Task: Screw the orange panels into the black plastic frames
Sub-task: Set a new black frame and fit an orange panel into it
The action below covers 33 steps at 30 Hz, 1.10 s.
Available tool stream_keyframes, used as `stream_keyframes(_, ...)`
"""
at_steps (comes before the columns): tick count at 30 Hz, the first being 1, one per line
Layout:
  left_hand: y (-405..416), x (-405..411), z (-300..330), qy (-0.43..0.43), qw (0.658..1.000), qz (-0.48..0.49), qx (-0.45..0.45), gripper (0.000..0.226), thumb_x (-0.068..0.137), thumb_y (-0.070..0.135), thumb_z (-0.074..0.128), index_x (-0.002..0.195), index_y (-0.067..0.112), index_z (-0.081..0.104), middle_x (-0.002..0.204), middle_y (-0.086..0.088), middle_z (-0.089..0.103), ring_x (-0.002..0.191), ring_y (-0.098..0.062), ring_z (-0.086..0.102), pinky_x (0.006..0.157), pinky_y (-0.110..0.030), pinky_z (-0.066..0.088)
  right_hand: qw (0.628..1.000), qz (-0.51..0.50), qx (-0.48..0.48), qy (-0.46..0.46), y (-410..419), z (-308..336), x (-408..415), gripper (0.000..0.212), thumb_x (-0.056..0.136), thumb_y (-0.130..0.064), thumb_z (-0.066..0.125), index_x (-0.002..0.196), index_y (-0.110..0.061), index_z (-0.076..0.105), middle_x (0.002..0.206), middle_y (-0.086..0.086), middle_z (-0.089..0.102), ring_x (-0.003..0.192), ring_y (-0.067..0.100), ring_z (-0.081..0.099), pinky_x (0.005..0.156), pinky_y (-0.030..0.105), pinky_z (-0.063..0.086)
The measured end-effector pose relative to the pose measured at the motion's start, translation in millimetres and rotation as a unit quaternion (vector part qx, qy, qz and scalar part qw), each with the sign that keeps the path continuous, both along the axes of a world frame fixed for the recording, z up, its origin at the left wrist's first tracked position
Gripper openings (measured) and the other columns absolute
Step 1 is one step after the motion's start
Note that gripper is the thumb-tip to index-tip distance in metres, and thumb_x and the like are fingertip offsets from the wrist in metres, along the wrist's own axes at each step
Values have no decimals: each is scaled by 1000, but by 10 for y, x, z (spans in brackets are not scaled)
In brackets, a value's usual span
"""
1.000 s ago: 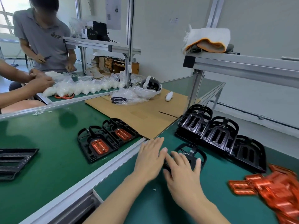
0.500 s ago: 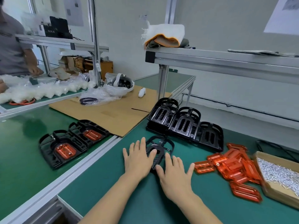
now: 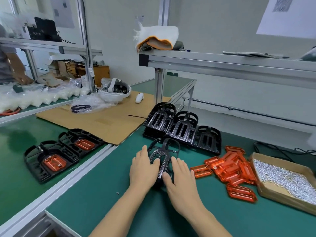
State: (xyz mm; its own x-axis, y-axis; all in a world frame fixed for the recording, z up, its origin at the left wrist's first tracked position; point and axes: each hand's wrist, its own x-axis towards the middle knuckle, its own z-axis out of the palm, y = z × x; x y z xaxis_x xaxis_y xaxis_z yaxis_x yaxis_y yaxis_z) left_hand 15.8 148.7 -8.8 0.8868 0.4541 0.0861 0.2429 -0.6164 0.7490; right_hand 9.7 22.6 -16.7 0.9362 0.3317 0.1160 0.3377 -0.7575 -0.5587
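Both hands hold 1 black plastic frame on the green surface: left hand and right hand curl around its sides, likely steadying it. Orange panels lie just right of it, within reach.

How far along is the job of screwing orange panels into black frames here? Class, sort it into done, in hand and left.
Done: two frames with orange panels lie on the left table. In hand: the left hand and right hand hold one bare black frame on the green mat; no panel is in it yet. Left: the stacked frames, the pile of loose panels and the box of screws.
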Motion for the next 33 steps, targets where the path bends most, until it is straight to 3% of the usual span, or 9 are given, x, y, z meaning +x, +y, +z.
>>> stream_keyframes(6,-480,-167,73,-80,992,-45,-83,63,89,21,60,146,17,33,150,6,34,135,-12,35,107,-25,27,983,-15,180,19,-547,34,-159,61,102,-22,44,153,-32,11,155,-23,2,137,-15,-3,95,-7,-4)
stream_keyframes(12,-1026,-284,45,-115,975,-89,-169,58,88,15,61,142,16,41,147,7,36,132,-7,36,112,-25,27,916,-37,396,43,-1020,143,-270,72,96,10,43,144,-38,22,131,-40,45,127,-15,40,114,22,29)
stream_keyframes(16,-1327,-330,43,-110,948,-112,-277,57,87,12,63,140,19,43,136,6,48,121,-6,46,108,-28,35,891,-72,447,42,-1248,198,-292,70,92,12,50,144,-30,30,123,-35,51,113,-20,49,92,3,40)
stream_keyframes(18,-1441,-342,48,-95,937,-134,-309,56,87,11,63,139,21,45,133,5,53,119,-8,50,106,-30,38,890,-77,448,29,-1334,235,-308,64,89,11,53,138,-29,43,121,-22,64,111,-6,60,89,8,46)
stream_keyframes(21,-1535,-344,36,-84,914,-174,-358,53,86,4,63,134,20,49,121,-1,63,113,-16,59,102,-39,44,899,-69,432,-8,-1453,309,-367,58,86,15,52,121,-31,58,109,-13,72,103,5,66,84,14,49)
stream_keyframes(24,-1529,-348,55,-69,876,-190,-437,31,93,15,57,123,25,57,121,7,64,110,-7,59,95,-27,46,924,-43,374,-72,-1564,347,-469,61,86,14,51,116,-39,57,109,-27,68,104,-6,62,85,5,42)
stream_keyframes(28,-1282,-283,102,-10,760,-165,-628,55,95,54,32,124,14,56,118,-8,65,105,-23,60,94,-44,46,966,35,172,-188,-1742,228,-691,64,83,13,50,134,-27,53,129,-24,58,120,-5,52,100,8,35)
stream_keyframes(30,-1160,-273,124,15,763,-210,-611,59,91,60,34,107,13,65,107,-10,70,93,-22,68,78,-40,52,967,87,16,-239,-1850,100,-773,76,66,20,49,134,-12,56,135,-6,57,124,8,54,101,17,41)
stream_keyframes(33,-1202,-301,73,50,824,-214,-522,29,84,32,60,106,14,67,100,-11,69,76,-21,68,59,-28,53,956,129,-104,-243,-1943,-42,-843,73,60,17,54,129,-7,61,134,5,59,118,17,60,91,24,51)
